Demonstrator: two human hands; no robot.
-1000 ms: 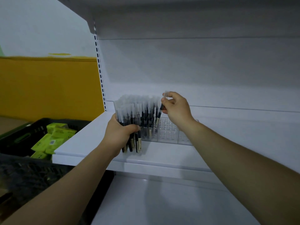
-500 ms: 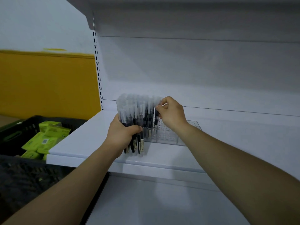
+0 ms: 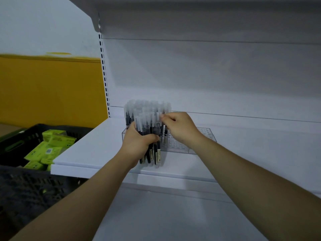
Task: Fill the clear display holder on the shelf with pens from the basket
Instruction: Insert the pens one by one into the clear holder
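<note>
The left hand (image 3: 139, 144) grips an upright bundle of pens (image 3: 149, 125) above the shelf (image 3: 97, 146) front, the right hand (image 3: 180, 127) beside it pinches a capped pen (image 3: 158, 118) atop that bundle, and just behind both sits the clear display holder (image 3: 206, 136), its left part filled.

Light is dim, cool and even. It falls from above and in front: the upper shelf (image 3: 208, 16) throws a broad soft shadow down the back panel (image 3: 208, 70). The bundle of pens (image 3: 149, 133) in the left hand (image 3: 137, 145) leaves a faint shadow on the white shelf (image 3: 93, 146). Frosted caps smear together, and the pen (image 3: 158, 117) pinched by the right hand (image 3: 180, 127) is softly blurred. The clear display holder (image 3: 206, 136) barely stands out. The black basket (image 3: 26, 188) sinks into grainy dark. Wide-angle stretch bows the slotted upright (image 3: 104, 75) and swells both forearms at the lower corners.
</note>
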